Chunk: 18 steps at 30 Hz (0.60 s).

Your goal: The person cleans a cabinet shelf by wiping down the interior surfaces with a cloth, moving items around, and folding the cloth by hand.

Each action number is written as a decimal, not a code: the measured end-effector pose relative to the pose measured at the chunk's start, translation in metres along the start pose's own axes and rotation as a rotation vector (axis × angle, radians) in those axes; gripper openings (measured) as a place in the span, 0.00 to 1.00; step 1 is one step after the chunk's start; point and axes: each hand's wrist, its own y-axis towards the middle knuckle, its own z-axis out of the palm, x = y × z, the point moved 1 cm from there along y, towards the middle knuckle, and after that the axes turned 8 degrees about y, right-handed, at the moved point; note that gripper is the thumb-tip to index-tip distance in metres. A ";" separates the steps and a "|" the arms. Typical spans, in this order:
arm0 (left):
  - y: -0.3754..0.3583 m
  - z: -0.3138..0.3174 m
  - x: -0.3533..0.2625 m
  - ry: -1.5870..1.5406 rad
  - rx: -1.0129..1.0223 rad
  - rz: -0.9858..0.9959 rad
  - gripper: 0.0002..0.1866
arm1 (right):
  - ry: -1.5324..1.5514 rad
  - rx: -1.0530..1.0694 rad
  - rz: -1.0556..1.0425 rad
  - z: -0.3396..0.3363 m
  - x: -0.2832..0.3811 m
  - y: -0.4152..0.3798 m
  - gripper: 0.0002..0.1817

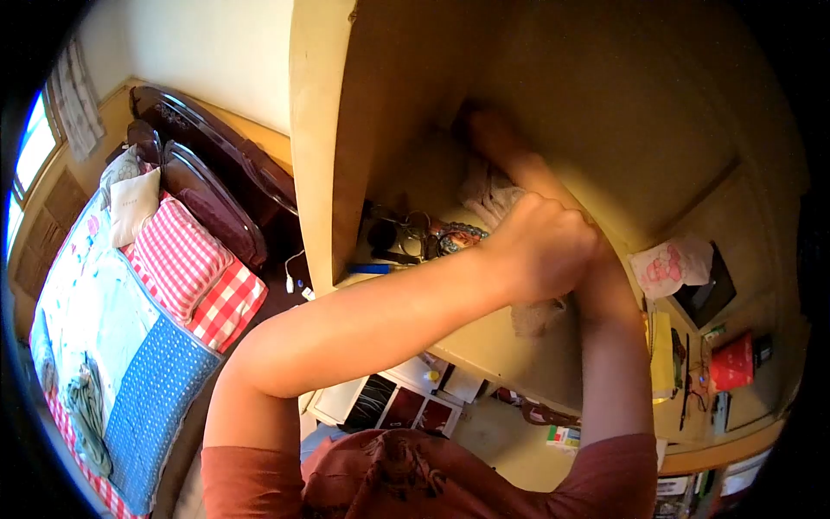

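Left hand [540,251] curled into a near-fist, clamped on a pale cloth [536,316] at the shelf [484,350] edge; cloth end hangs below the fist. Right hand [493,138] reaches deep into the shelf recess, fingers blurred, spread cannot be told; it lies against more cloth. Cloth is off-white, crumpled, faintly patterned. Clutter [406,238] sits just left of it.

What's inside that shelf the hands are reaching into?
Inside the shelf lie a pale cloth, tangled cords and a blue pen. The right hand reaches deep in; the left hand covers part of the cloth. The dark back corner cannot be made out.
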 end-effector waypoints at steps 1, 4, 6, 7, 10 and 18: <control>0.000 -0.001 0.001 0.005 0.000 0.000 0.06 | 0.001 -0.005 -0.003 0.000 -0.001 0.001 0.17; 0.000 -0.001 0.001 -0.027 -0.027 -0.019 0.05 | -0.053 -0.096 -0.069 -0.021 0.025 -0.024 0.15; 0.001 0.001 -0.002 -0.010 -0.026 0.002 0.05 | -0.046 -0.268 -0.184 -0.026 0.017 -0.032 0.14; 0.002 0.002 -0.003 -0.004 -0.029 0.001 0.05 | -0.048 -0.272 -0.189 -0.027 0.020 -0.028 0.14; 0.001 -0.005 -0.003 0.033 0.003 0.015 0.06 | -0.038 -0.304 -0.079 -0.018 0.024 -0.013 0.14; -0.001 0.004 -0.001 0.016 -0.100 0.023 0.07 | 0.387 -0.198 -0.098 -0.031 0.024 -0.018 0.13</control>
